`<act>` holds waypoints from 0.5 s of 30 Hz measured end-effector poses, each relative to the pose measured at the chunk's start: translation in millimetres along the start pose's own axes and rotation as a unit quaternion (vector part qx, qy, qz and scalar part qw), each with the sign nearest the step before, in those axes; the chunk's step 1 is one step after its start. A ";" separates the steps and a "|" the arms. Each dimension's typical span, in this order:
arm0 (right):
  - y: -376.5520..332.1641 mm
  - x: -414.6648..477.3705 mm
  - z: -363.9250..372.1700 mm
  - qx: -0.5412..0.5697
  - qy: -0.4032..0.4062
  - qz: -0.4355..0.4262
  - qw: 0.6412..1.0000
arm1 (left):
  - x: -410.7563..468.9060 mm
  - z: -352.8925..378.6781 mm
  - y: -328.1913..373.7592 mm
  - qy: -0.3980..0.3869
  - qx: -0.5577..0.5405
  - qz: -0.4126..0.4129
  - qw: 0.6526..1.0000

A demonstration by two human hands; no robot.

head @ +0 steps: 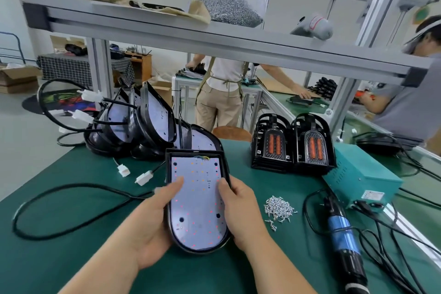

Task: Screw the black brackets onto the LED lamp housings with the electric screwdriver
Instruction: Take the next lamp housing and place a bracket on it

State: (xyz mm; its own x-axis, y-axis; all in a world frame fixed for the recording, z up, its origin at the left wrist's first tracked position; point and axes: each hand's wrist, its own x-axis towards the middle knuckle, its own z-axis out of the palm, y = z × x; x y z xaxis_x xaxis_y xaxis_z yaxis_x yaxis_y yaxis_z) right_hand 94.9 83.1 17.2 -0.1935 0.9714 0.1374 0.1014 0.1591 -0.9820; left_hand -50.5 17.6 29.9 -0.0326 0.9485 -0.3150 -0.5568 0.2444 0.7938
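Both hands (152, 224) (241, 212) clasp lamp housing (196, 203) edges, screws (279, 209) just beside.

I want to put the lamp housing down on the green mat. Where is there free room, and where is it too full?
Free: the mat near the front-left edge, below the looping black cable. Also the strip between the lamp housing and the screw pile, though narrow. Crowded: far left with stacked housings, and right, around the electric screwdriver, its cords and the teal box.

2 bare forearms, left hand (152, 227) and right hand (241, 212) ungloved.
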 end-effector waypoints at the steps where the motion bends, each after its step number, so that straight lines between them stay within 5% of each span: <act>1: -0.7 -0.5 0.3 -0.026 -0.006 -0.015 1.000 | 3.8 -0.1 -4.3 0.000 -0.014 0.002 1.000; 5: -4.5 3.8 -5.3 -0.102 0.005 -0.008 0.995 | 14.0 -8.1 -10.7 0.023 -0.011 0.009 1.000; 11: -16.3 46.2 -35.9 -0.128 0.173 0.043 0.976 | 24.9 -11.2 -15.4 0.056 0.077 0.011 0.995; 15: -27.8 92.1 -64.3 -0.261 0.219 0.033 0.939 | 26.1 -11.9 -14.5 0.059 0.100 0.038 0.993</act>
State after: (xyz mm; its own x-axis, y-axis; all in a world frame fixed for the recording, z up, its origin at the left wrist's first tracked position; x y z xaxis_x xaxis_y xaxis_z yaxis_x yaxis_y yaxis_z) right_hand 137.0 179.4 65.5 0.2392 0.9431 0.2308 0.5868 0.0490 -0.8083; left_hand -53.1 36.4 4.0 -0.1725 0.9384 -0.2993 -0.3743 0.2186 0.9012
